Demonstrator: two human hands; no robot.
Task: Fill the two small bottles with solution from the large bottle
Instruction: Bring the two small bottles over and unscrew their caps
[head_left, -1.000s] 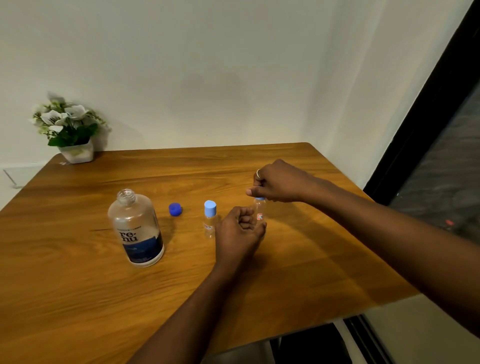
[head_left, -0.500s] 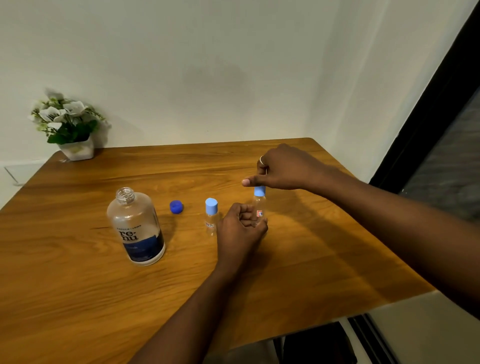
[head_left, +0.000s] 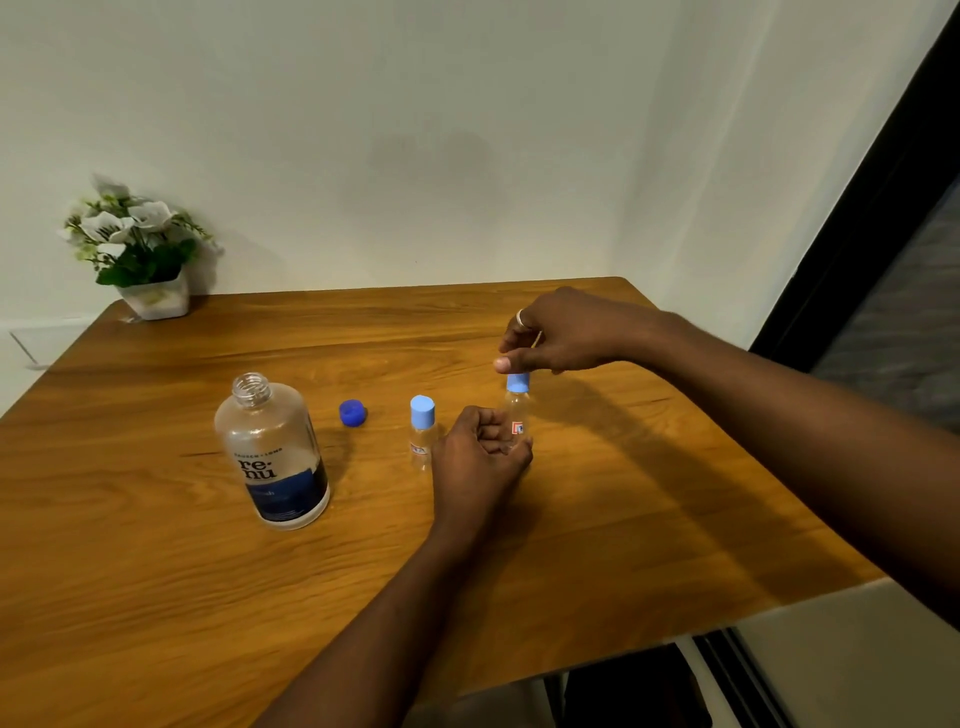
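Note:
The large clear bottle with a dark blue label stands uncapped at the table's left middle. Its dark blue cap lies just to its right on the wood. One small clear bottle with a light blue cap stands alone beside my left hand. My left hand grips the lower body of the second small bottle, holding it upright. My right hand pinches that bottle's light blue cap from above with thumb and fingertips.
A white pot of white flowers sits at the far left corner of the wooden table. The table's right edge runs near a dark door frame. A white wall stands behind.
My right hand has risen slightly on the cap of the held small bottle, showing more of the cap. My left hand keeps its grip on the bottle. Other objects stay put.

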